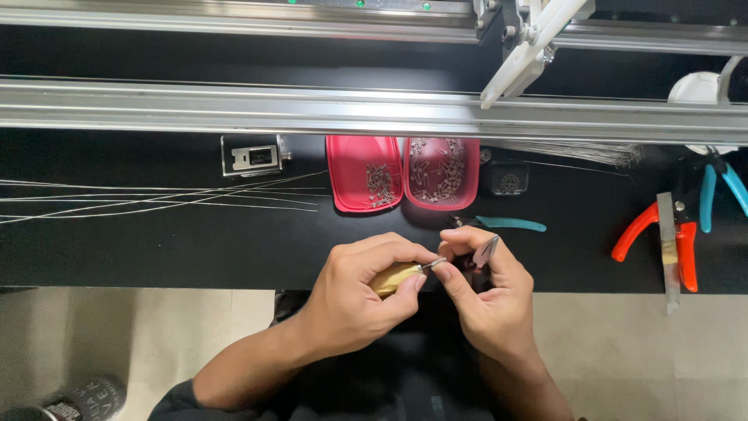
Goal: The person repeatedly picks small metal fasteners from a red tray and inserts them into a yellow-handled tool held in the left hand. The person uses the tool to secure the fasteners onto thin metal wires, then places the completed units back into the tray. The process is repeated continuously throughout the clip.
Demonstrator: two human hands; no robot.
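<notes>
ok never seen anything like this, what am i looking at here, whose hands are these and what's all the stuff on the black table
This is one picture from a camera worn on a person's head, looking down at their own two bare hands. The left hand grips a small tool with a wooden handle and a thin metal tip. The right hand pinches a small metal piece against that tip.

On the black table lie two pink trays holding tiny metal parts, thin wires at the left, a teal-handled tool, orange-handled pliers and blue-handled pliers at the right. Metal rails of a machine frame cross above.
</notes>
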